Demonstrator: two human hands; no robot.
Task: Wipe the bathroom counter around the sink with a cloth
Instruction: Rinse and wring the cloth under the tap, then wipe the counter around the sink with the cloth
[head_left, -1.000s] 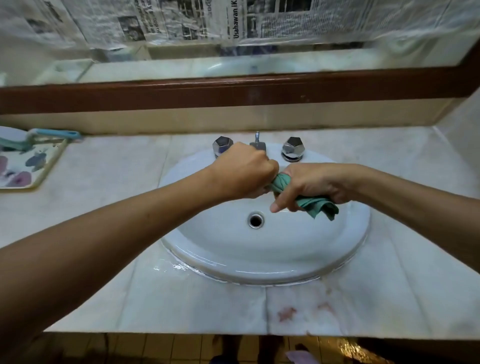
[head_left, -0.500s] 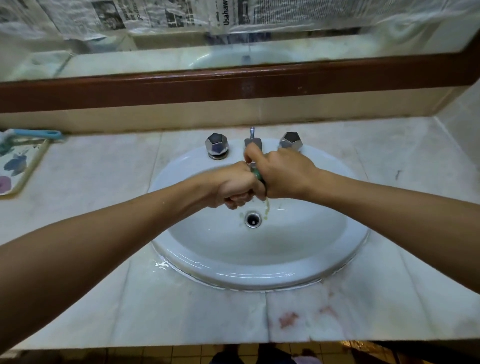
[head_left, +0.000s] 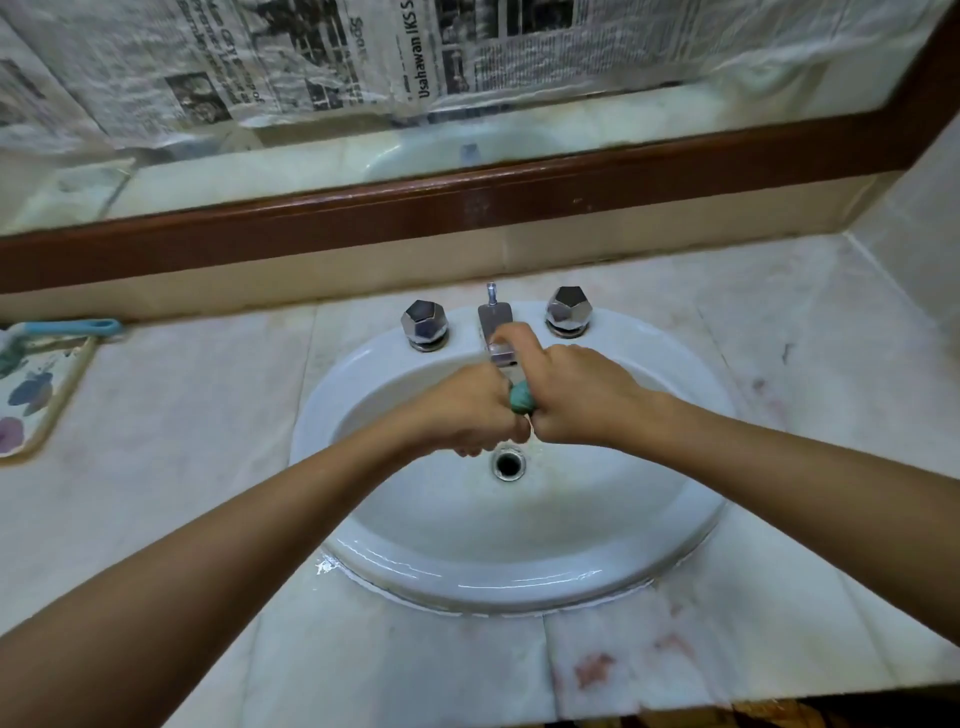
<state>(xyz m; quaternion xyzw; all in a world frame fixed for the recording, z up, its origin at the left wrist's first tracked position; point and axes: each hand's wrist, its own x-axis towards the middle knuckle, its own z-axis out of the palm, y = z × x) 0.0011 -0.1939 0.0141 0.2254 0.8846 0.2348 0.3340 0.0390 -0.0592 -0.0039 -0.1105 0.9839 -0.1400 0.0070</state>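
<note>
cloth (head_left: 521, 399), teal and bunched into a tight wad, is held above the white sink basin (head_left: 519, 577), just over the drain (head_left: 508, 464) and below the faucet spout (head_left: 495, 325). the step in hand is judged to be wringing, so the counter wipe itself is not yet begun. taken left to right: the marble counter (head_left: 182, 441) left of the basin is seen dull and mottled; the left hand (head_left: 467, 410) is curled tightly round one end of the wad; the right hand (head_left: 576, 400) is clamped on the other end, back of the hand upward, and the two fists are touching. only a small knob of cloth is shown between them. reddish stains (head_left: 592, 670) are seen on the counter at the front right of the basin. next, the cloth is likely to need shaking out and laying flat on the marble, with firm pressure kept for those stains.
</note>
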